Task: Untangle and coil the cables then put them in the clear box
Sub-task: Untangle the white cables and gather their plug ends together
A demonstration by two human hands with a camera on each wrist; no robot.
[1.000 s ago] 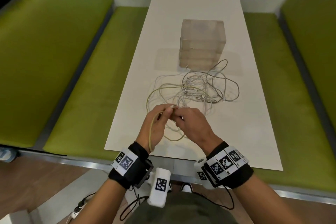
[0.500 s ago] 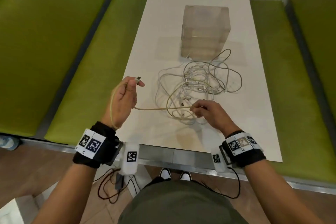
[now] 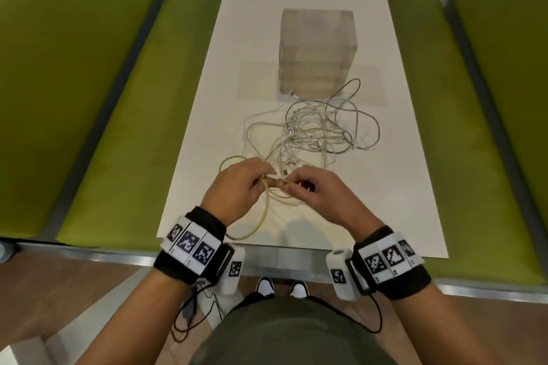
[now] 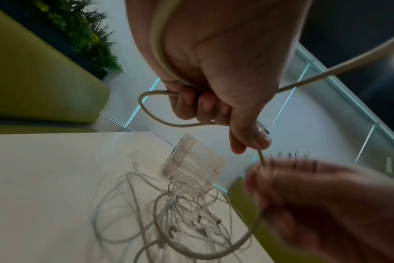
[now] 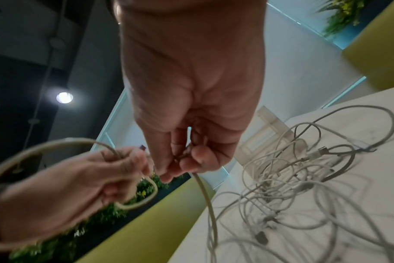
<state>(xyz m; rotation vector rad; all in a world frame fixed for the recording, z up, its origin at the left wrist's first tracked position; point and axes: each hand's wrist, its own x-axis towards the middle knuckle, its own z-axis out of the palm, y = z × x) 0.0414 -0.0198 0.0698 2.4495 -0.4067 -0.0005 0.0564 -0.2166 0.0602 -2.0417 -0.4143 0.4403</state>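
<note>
**Hands meet again over the beige cable**

Both hands have come back together at the near edge of the white surface (image 3: pixel 394 127), where half a second ago they were spread apart with the beige cable stretched between them. Green benches (image 3: pixel 89 98) flank that surface on either side. On it, well beyond the hands, stands the clear box (image 3: pixel 317 50), with nothing visibly coiled inside. Just in front of the box, touching its near face, lies the tangle of white cables (image 3: pixel 320 130), not yet sorted.

The left hand (image 3: pixel 234 190) has its grip closed round gathered loops of the beige cable (image 3: pixel 261 225); one loop hangs below the wrist, another pokes out beyond the knuckles. The right hand (image 3: pixel 329 195) pinches the same cable between thumb and fingertips, right beside the left.

By my reading, the step in hand is coiling this first cable. Next the right hand should draw more slack and lay another turn into the left, watching that the trailing end does not drag the tangle along.

From the left wrist, the loops are seen crossing the palm and passing under curled fingers (image 4: pixel 187 105), which the head view hides. From the right wrist, the cable drops from the pinch toward the surface, and a small connector (image 5: pixel 142 147) shows near the left fingertips.
</note>
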